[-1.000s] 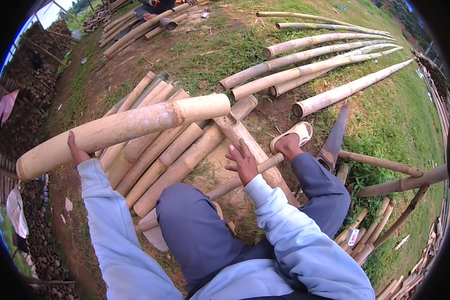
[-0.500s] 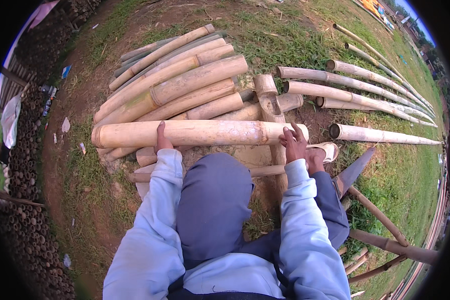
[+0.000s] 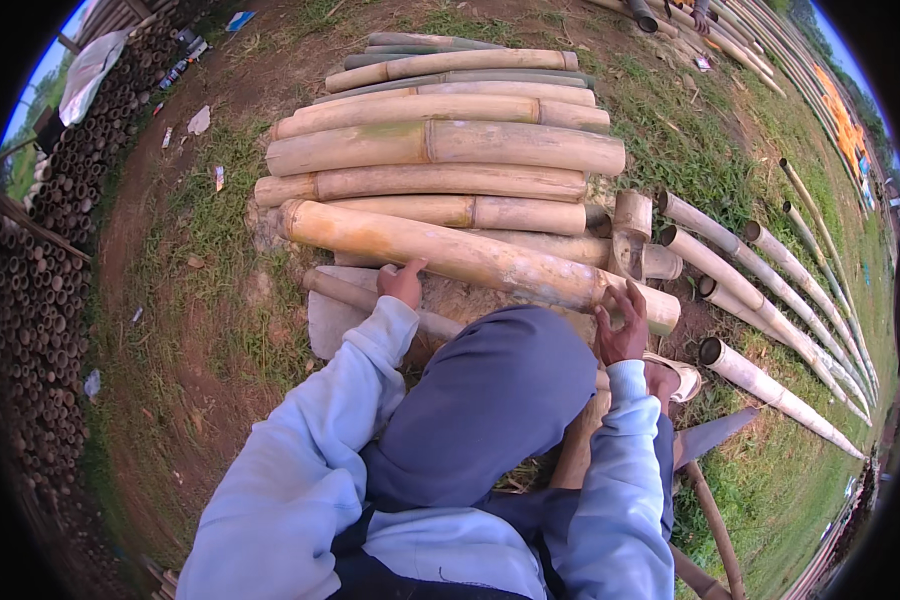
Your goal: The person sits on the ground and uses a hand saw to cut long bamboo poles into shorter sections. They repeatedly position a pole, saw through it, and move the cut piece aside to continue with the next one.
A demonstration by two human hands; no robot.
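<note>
A thick pale bamboo length (image 3: 450, 252) lies slantwise in front of me, its right end nearer to me than its left. My left hand (image 3: 401, 284) is closed at its near side, left of its middle, with some fingers hidden behind it. Close to the right end, my right hand (image 3: 623, 328) grips the near edge with bent fingers. Just beyond lies a row of cut bamboo pieces (image 3: 525, 143). Against the right part of the length stands a notched bamboo post (image 3: 631, 215).
Long bamboo poles (image 3: 760, 380) fan out on the grass at right. A saw blade (image 3: 715, 437) is beside my right leg. Stacked bamboo (image 3: 45, 370) lines the far left. Under my left hand is a flat grey piece (image 3: 328, 325). Another person's hand (image 3: 701, 20) shows at top right.
The bamboo length has gone from level to slanting, its left end now farther away beside the row. Both hands have moved along with it. My view has turned, shifting the surroundings.
</note>
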